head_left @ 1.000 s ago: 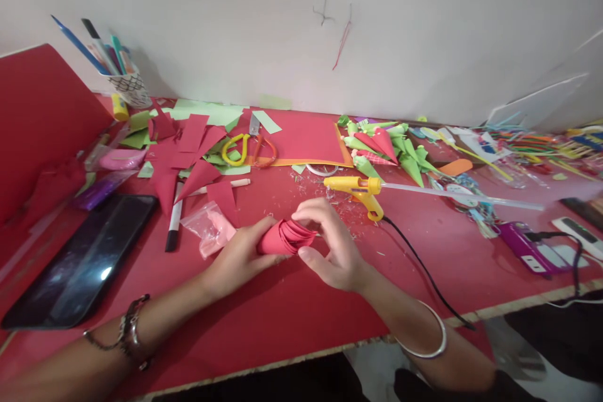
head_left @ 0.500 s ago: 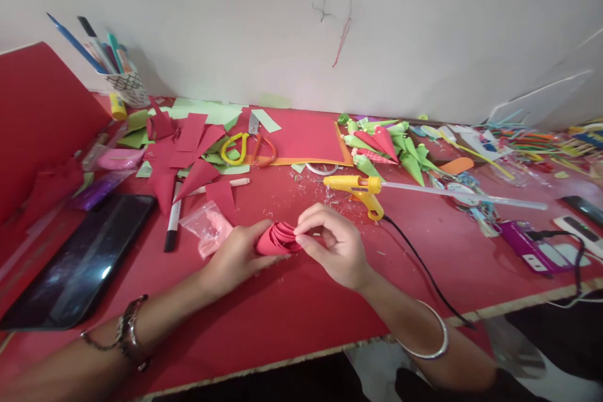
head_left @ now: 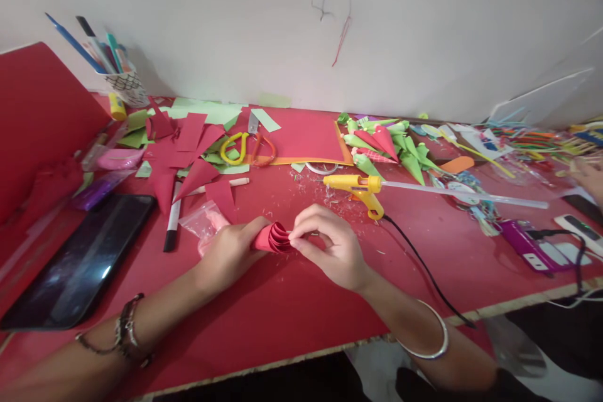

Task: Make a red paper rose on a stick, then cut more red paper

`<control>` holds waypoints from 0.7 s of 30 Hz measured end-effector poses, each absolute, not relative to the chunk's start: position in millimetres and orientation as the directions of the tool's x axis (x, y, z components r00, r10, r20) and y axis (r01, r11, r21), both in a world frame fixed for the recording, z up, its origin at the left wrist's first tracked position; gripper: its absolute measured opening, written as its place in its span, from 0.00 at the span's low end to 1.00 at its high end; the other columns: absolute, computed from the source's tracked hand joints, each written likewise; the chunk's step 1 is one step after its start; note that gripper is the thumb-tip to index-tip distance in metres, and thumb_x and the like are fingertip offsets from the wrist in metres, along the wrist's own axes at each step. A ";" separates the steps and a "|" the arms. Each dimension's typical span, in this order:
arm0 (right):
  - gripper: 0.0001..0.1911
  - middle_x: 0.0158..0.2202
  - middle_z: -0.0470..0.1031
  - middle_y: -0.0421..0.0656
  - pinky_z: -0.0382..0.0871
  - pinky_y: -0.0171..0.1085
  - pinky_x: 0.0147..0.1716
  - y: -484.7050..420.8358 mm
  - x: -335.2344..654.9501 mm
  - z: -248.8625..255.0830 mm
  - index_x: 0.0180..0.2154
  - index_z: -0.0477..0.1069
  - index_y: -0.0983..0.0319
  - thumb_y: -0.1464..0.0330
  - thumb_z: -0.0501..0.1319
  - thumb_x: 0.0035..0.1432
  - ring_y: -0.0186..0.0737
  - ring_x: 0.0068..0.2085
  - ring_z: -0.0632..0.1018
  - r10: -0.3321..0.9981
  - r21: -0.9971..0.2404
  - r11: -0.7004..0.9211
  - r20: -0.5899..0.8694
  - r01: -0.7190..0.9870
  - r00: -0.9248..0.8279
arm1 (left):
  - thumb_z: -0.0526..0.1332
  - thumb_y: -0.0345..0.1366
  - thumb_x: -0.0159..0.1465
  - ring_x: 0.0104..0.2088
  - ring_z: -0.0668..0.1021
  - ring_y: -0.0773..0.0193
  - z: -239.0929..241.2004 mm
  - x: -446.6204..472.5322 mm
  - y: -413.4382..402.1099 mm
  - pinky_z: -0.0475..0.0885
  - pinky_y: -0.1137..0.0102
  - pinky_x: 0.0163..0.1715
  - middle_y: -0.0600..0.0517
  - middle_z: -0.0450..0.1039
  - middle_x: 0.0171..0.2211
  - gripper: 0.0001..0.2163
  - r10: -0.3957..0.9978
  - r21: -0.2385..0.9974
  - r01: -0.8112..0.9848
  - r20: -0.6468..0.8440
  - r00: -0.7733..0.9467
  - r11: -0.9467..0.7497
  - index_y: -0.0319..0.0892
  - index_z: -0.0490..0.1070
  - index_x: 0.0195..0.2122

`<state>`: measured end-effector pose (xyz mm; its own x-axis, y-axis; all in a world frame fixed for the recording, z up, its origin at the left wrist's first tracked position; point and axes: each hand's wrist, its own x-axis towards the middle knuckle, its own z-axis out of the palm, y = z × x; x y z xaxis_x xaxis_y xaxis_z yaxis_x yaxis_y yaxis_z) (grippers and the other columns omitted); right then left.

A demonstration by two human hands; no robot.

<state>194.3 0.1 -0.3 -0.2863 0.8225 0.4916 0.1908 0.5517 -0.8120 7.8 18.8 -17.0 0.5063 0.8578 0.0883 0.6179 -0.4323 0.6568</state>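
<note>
A roll of red paper [head_left: 273, 238], wound in several loose layers, is held over the front of the table with its open spiral end facing right. My left hand [head_left: 232, 254] is wrapped around the left part of the roll. At the spiral end, the thumb and fingertips of my right hand [head_left: 332, 246] are pinched together on the edge of the paper. A plastic bag with pink stuff [head_left: 210, 226] lies just behind my left hand. Beyond my right hand rests a yellow glue gun [head_left: 355, 185] with a long clear glue stick [head_left: 461, 195].
Red paper pieces [head_left: 191, 132], yellow-and-orange-handled scissors [head_left: 235, 147] and red and green paper cones [head_left: 384, 141] lie at the back. A phone [head_left: 85, 257] is at left. The glue gun's black cord [head_left: 424, 267] runs rightward. Another person's hand [head_left: 588, 177] shows at the right edge.
The paper roll has shifted slightly left and looks more tightly wound, its spiral turned more toward me. Another person's hand has come in at the right edge.
</note>
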 end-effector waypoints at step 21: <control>0.11 0.37 0.66 0.43 0.69 0.38 0.38 0.0 203.0 0.3 0.39 0.66 0.58 0.74 0.59 0.51 0.36 0.38 0.71 0.673 -0.543 0.736 0.649 0.404 -0.354 | 0.56 0.30 0.56 0.38 0.68 0.61 -11.9 8.5 26.0 0.64 0.67 0.39 0.51 0.65 0.37 0.10 0.781 0.721 0.476 0.146 0.607 -0.504 0.43 0.60 0.40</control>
<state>203.0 0.0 0.3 -0.3542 0.6729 0.6494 0.4041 0.7364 -0.5426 8.5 26.0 -11.9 0.6070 0.7812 0.1459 0.4756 -0.5042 0.7208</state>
